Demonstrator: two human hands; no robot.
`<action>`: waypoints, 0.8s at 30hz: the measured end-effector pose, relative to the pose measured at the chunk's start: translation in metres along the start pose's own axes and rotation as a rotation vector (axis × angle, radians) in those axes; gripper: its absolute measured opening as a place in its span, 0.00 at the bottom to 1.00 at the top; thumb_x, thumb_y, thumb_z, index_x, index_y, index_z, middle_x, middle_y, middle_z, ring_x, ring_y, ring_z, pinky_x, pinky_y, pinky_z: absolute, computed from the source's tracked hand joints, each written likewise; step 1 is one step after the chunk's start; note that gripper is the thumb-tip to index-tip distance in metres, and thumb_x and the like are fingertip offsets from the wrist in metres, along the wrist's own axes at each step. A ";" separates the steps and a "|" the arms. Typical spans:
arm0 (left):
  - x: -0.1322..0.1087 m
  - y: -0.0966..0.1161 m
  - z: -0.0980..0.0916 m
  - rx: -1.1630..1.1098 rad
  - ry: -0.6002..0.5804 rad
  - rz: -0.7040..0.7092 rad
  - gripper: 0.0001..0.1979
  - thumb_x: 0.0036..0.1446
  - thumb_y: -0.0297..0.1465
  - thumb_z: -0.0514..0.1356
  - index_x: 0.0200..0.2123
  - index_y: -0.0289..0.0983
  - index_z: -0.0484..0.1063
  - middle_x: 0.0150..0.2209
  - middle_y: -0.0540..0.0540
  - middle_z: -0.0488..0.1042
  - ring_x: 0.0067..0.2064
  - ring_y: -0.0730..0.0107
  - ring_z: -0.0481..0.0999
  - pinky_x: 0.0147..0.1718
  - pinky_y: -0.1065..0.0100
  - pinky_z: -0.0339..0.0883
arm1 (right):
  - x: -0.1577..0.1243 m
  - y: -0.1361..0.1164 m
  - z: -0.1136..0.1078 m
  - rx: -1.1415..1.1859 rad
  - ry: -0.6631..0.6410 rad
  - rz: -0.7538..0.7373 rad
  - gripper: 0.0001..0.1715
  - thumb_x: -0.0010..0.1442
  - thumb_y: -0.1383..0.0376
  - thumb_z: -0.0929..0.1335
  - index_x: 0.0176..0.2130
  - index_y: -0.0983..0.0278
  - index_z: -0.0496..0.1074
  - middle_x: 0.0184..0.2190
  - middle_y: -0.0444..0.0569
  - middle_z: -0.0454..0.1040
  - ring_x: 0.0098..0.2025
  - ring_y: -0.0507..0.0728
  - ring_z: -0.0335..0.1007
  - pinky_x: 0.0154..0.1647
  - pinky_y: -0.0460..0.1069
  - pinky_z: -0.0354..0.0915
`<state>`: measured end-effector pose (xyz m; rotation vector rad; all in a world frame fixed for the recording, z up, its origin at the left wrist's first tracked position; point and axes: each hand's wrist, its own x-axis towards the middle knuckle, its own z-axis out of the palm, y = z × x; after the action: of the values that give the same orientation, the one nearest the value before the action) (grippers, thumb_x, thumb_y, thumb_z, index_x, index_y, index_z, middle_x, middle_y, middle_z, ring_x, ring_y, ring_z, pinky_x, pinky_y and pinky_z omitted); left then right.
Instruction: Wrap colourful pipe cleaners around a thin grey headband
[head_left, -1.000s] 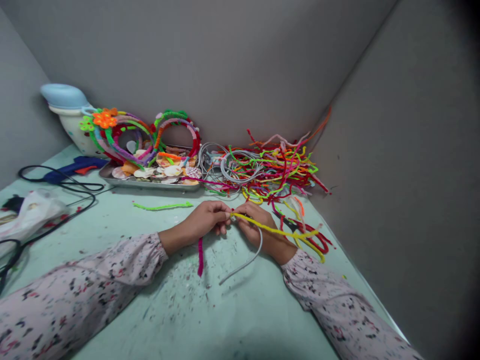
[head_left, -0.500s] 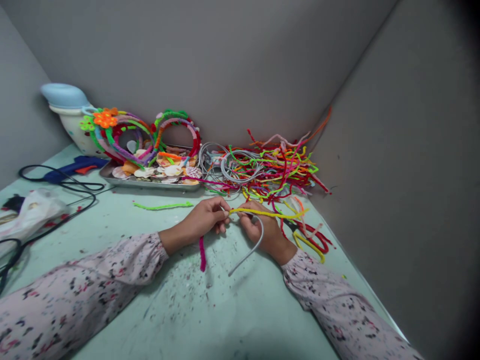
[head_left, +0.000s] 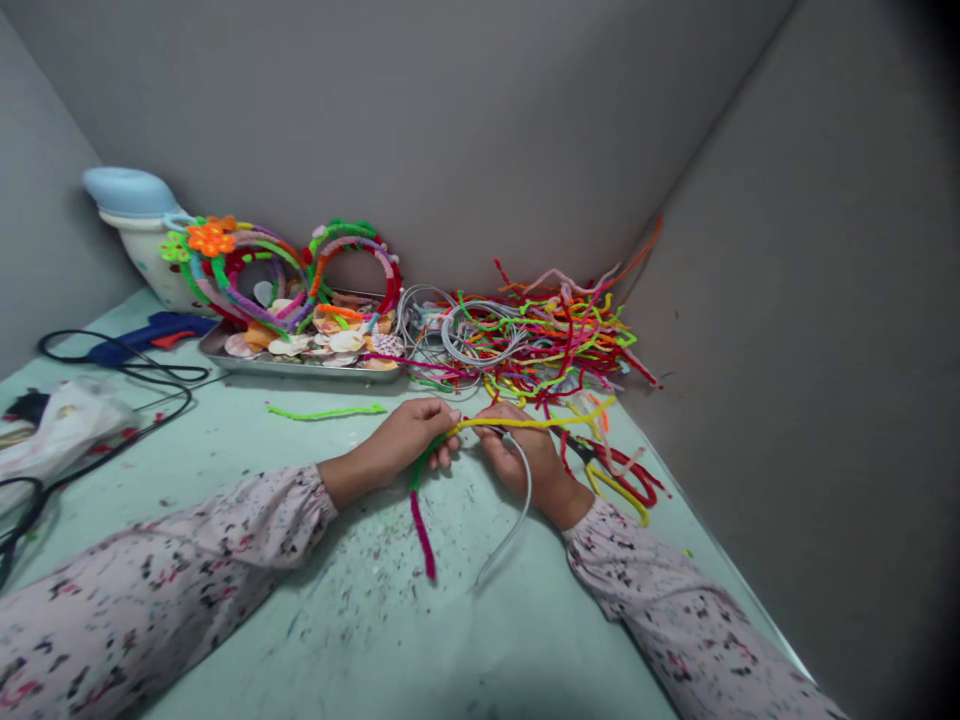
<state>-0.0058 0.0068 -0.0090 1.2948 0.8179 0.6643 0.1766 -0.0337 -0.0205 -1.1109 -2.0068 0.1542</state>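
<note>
My left hand (head_left: 409, 437) and my right hand (head_left: 521, 452) meet over the pale green table (head_left: 247, 470), both with fingers closed. Between them runs a yellow pipe cleaner (head_left: 536, 421), stretching right past my right hand. A green and magenta pipe cleaner (head_left: 420, 505) hangs down from my left hand onto the table. A thin grey headband (head_left: 517, 520) curves down from my right hand toward me. Both hands pinch the spot where the cleaners meet the headband's end.
A heap of coloured pipe cleaners and grey headbands (head_left: 540, 335) lies behind the hands. A metal tray (head_left: 300, 365) of shells and wrapped headbands stands at back left, beside a blue glue gun (head_left: 146, 333) with black cord. A loose green pipe cleaner (head_left: 322, 411) and red-handled scissors (head_left: 622, 470) lie nearby.
The headband's free end has swung down toward me. The yellow pipe cleaner has risen from slanting down-right to nearly level. The magenta piece now hangs longer, with green showing at its top.
</note>
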 end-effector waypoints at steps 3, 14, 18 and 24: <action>0.001 -0.002 -0.002 0.013 -0.017 -0.009 0.12 0.55 0.38 0.59 0.29 0.34 0.66 0.24 0.49 0.72 0.19 0.78 0.69 0.18 0.75 0.61 | 0.000 0.001 0.001 -0.004 -0.011 -0.001 0.09 0.62 0.68 0.62 0.38 0.61 0.71 0.33 0.49 0.74 0.37 0.56 0.71 0.42 0.52 0.67; 0.000 0.001 -0.004 0.066 -0.015 0.014 0.12 0.54 0.37 0.59 0.28 0.33 0.68 0.24 0.48 0.73 0.20 0.78 0.70 0.19 0.75 0.61 | -0.002 0.001 -0.001 0.060 -0.005 0.007 0.08 0.60 0.71 0.63 0.39 0.62 0.70 0.34 0.49 0.73 0.37 0.56 0.69 0.39 0.50 0.65; 0.001 0.000 -0.002 0.106 -0.002 0.017 0.12 0.55 0.38 0.59 0.29 0.33 0.68 0.24 0.48 0.72 0.20 0.78 0.70 0.18 0.75 0.61 | -0.001 0.000 -0.001 0.051 -0.013 0.010 0.08 0.60 0.71 0.63 0.40 0.63 0.69 0.34 0.49 0.73 0.37 0.56 0.68 0.39 0.51 0.65; 0.003 -0.003 -0.002 0.141 -0.008 0.019 0.12 0.55 0.38 0.58 0.29 0.34 0.66 0.24 0.50 0.71 0.20 0.79 0.69 0.17 0.77 0.61 | 0.000 0.000 -0.001 0.036 -0.030 0.021 0.06 0.60 0.70 0.63 0.37 0.63 0.69 0.31 0.49 0.72 0.34 0.55 0.67 0.35 0.49 0.63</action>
<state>-0.0053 0.0100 -0.0124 1.4328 0.8592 0.6249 0.1772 -0.0344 -0.0199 -1.1129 -2.0114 0.2179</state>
